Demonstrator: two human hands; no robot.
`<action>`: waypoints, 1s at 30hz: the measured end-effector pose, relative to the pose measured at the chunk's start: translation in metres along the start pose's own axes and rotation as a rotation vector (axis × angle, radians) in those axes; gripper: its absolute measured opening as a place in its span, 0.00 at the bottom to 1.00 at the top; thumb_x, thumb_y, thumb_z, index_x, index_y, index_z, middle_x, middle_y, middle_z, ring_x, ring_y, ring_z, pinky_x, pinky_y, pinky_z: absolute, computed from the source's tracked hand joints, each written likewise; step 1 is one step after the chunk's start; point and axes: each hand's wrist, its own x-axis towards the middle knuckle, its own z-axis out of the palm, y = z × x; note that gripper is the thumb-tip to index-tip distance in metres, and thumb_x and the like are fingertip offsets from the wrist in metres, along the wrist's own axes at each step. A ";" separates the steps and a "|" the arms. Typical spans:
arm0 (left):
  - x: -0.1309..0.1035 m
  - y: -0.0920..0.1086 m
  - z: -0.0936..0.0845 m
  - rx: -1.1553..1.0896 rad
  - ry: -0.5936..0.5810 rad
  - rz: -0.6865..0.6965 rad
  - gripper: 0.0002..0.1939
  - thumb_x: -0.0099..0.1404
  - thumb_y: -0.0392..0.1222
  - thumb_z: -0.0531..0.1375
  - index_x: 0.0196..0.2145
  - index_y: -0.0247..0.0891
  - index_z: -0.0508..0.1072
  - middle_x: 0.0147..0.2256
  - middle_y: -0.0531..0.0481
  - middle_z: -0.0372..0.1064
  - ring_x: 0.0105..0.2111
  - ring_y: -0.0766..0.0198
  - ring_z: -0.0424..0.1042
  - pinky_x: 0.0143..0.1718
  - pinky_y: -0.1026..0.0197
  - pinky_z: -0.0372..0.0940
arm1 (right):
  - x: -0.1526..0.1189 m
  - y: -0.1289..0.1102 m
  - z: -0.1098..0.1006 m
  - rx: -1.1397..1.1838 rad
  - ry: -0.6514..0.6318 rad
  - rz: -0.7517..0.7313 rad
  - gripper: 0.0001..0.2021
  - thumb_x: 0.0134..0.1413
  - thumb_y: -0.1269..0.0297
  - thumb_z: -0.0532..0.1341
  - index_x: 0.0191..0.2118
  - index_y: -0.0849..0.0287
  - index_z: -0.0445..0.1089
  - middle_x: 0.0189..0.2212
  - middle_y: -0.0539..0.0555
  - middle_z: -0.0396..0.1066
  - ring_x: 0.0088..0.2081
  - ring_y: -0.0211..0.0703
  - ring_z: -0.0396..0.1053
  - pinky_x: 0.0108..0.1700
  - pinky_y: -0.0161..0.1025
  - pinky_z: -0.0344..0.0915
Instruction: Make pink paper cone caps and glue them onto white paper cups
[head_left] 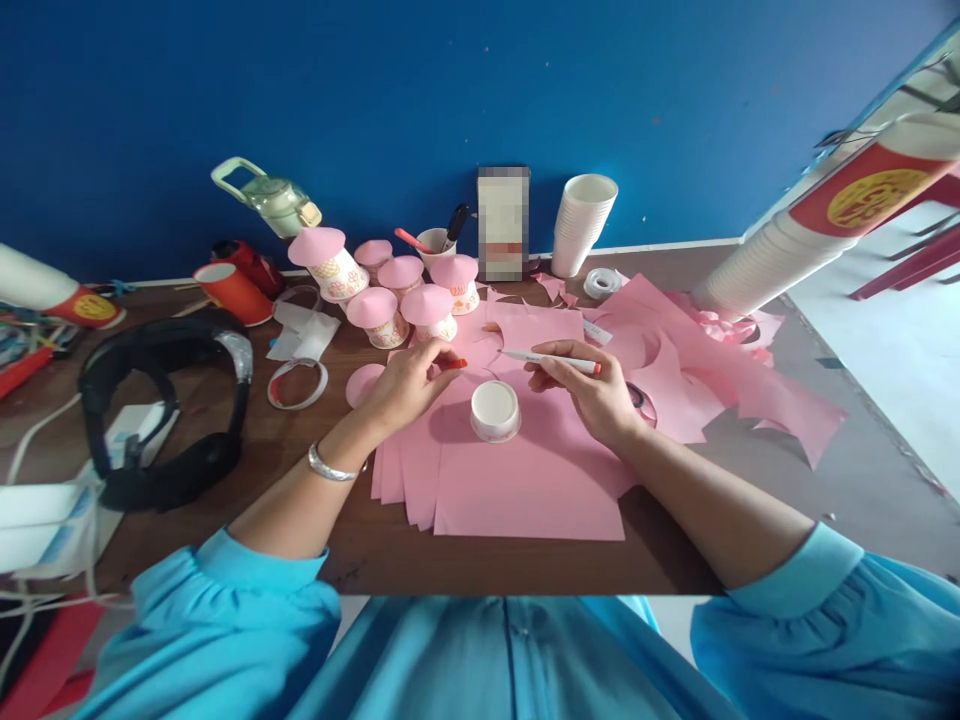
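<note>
My right hand (581, 385) grips a white felt-tip pen (559, 361) with a red end, its uncapped tip pointing left. Pinched in my left hand (420, 378) is a small red pen cap (458, 364), apart from the pen. Between and just below the hands, an upside-down paper cup (496, 408) stands on stacked pink paper sheets (529, 505). Beyond my left hand are several decorated cups topped with pink paper cones, one cone-topped cup (431, 308) being nearest. A pink paper disc (365, 383) lies partly behind my left wrist.
At the back stand a phone (503, 222), a stack of white cups (583, 225) and a cup with markers (436, 243). Pink scraps (679, 375) and a long cup stack (787, 255) lie right. Tape rolls (298, 385), a black headset (165, 410) and a green bottle (279, 200) are left.
</note>
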 end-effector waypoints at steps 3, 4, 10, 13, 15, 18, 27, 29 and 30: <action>0.013 0.010 0.005 -0.096 0.005 0.011 0.11 0.70 0.50 0.63 0.40 0.39 0.74 0.38 0.48 0.79 0.33 0.63 0.75 0.36 0.61 0.69 | 0.001 0.001 0.000 0.031 0.007 0.039 0.19 0.49 0.50 0.75 0.40 0.59 0.80 0.30 0.54 0.80 0.29 0.42 0.77 0.38 0.43 0.76; 0.017 0.012 0.006 -0.109 -0.020 0.028 0.10 0.70 0.48 0.64 0.40 0.39 0.74 0.38 0.48 0.80 0.33 0.63 0.75 0.36 0.61 0.69 | 0.001 0.001 0.000 0.031 0.010 0.048 0.19 0.49 0.50 0.75 0.40 0.60 0.80 0.29 0.54 0.80 0.29 0.42 0.77 0.37 0.43 0.76; 0.034 0.018 0.016 -0.196 -0.063 0.071 0.06 0.68 0.43 0.65 0.39 0.39 0.75 0.38 0.49 0.80 0.35 0.62 0.77 0.38 0.60 0.71 | 0.003 -0.002 0.000 -0.007 0.012 0.064 0.20 0.48 0.48 0.75 0.39 0.61 0.81 0.28 0.54 0.80 0.29 0.42 0.77 0.37 0.43 0.76; 0.035 0.020 0.017 -0.174 -0.055 0.115 0.05 0.68 0.42 0.64 0.39 0.39 0.75 0.36 0.50 0.80 0.34 0.63 0.77 0.38 0.60 0.70 | 0.004 -0.003 0.000 -0.022 0.002 0.062 0.20 0.50 0.47 0.74 0.38 0.61 0.80 0.29 0.55 0.80 0.29 0.41 0.76 0.36 0.42 0.75; 0.034 0.020 0.019 -0.157 -0.054 0.160 0.05 0.70 0.43 0.64 0.39 0.39 0.75 0.37 0.50 0.80 0.35 0.62 0.77 0.39 0.60 0.70 | 0.004 -0.003 0.001 -0.022 0.002 0.068 0.20 0.50 0.46 0.74 0.37 0.61 0.80 0.29 0.55 0.80 0.29 0.41 0.76 0.35 0.41 0.75; 0.032 0.019 0.022 -0.145 -0.042 0.193 0.09 0.71 0.46 0.62 0.39 0.39 0.76 0.38 0.48 0.81 0.37 0.60 0.78 0.40 0.58 0.71 | 0.003 -0.002 0.004 -0.009 0.017 0.082 0.22 0.51 0.44 0.73 0.34 0.62 0.79 0.29 0.56 0.80 0.28 0.40 0.75 0.34 0.40 0.74; 0.049 0.010 0.021 -0.072 -0.077 0.103 0.16 0.72 0.49 0.61 0.52 0.39 0.75 0.48 0.44 0.80 0.42 0.58 0.79 0.45 0.57 0.74 | 0.004 0.004 0.000 -0.405 0.113 -0.210 0.13 0.61 0.54 0.66 0.44 0.58 0.79 0.34 0.55 0.81 0.34 0.45 0.77 0.39 0.42 0.73; 0.057 0.011 0.024 0.138 -0.085 0.076 0.14 0.73 0.38 0.56 0.54 0.38 0.74 0.52 0.41 0.77 0.45 0.55 0.79 0.47 0.54 0.73 | 0.007 0.007 -0.007 -0.675 0.172 -0.387 0.10 0.63 0.60 0.64 0.45 0.57 0.79 0.38 0.56 0.81 0.38 0.47 0.77 0.42 0.43 0.73; 0.060 0.013 0.027 0.269 -0.103 0.062 0.16 0.72 0.32 0.53 0.53 0.37 0.75 0.51 0.39 0.77 0.46 0.53 0.79 0.47 0.53 0.73 | 0.008 0.009 -0.009 -0.814 0.179 -0.452 0.10 0.64 0.62 0.63 0.46 0.56 0.78 0.40 0.56 0.81 0.40 0.48 0.77 0.42 0.43 0.72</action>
